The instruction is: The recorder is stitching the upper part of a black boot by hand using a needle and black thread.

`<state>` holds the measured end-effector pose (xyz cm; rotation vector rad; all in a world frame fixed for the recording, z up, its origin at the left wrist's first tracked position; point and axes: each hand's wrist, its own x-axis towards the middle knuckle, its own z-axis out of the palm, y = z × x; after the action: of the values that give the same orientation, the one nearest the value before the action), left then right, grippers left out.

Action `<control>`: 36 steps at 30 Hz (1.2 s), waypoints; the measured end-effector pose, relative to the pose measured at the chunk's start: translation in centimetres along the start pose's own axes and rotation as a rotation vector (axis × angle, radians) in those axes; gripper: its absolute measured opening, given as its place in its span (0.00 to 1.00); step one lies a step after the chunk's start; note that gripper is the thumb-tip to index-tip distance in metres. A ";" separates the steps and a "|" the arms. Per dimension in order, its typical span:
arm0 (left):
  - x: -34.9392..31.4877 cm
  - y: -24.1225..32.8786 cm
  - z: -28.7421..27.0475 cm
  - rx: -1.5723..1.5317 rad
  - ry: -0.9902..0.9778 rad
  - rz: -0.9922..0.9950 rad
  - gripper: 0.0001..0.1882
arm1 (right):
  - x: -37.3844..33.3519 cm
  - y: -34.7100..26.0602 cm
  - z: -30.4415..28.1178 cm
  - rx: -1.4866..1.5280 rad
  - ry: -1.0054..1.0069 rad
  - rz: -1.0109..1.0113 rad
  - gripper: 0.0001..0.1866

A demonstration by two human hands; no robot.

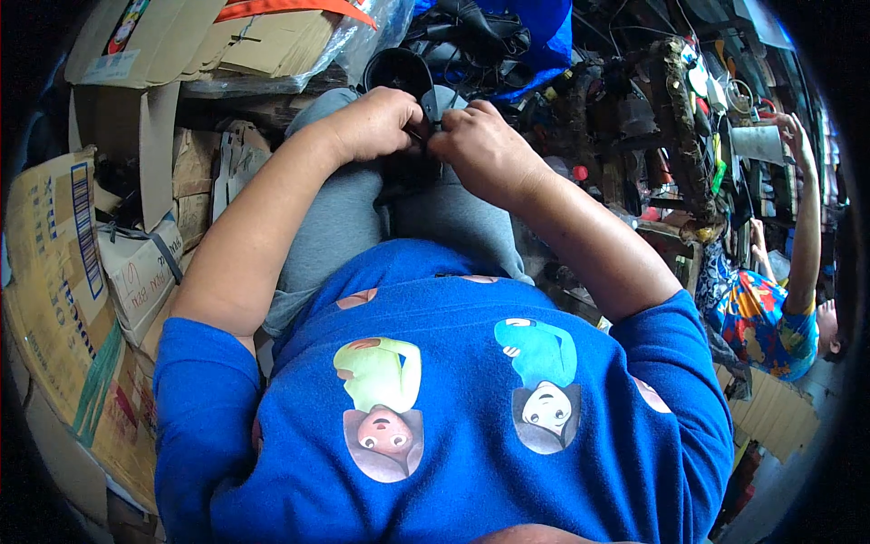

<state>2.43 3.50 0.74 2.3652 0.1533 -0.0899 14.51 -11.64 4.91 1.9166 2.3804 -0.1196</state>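
Over my knees my left hand (382,125) is closed, its fingers bent against the near side of a black cupped piece (397,68) with a rounded rim. My right hand (485,152) is closed too, fingertips pinched at a narrow dark part just right of that piece. The two hands almost meet; what lies between the fingertips is small, dark and partly hidden. Beyond them is a heap of black pieces (467,36), too tangled to tell apart, next to blue plastic sheeting (546,50).
Flattened cardboard (63,308) and a white box (136,272) stand at my left. More cardboard (272,45) with clear plastic lies at the far left. Cluttered shelving (671,136) fills the right. There, another person in a flowered shirt (761,313) raises an arm near a white bucket (757,143).
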 end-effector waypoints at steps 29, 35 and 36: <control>-9.0 2.1 0.3 -0.877 0.817 -0.170 0.15 | -5.3 3.6 2.7 0.850 0.100 0.488 0.15; -5.5 2.5 2.5 -1.764 0.653 0.115 0.22 | -5.1 2.9 3.9 0.271 0.194 0.274 0.20; -5.7 2.2 2.5 -1.770 0.654 0.113 0.22 | -5.4 3.1 4.3 0.271 0.188 0.275 0.20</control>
<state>-2.92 -0.28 1.04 0.5554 0.2521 0.6240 18.75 -16.67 1.20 2.4601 2.2780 -0.2667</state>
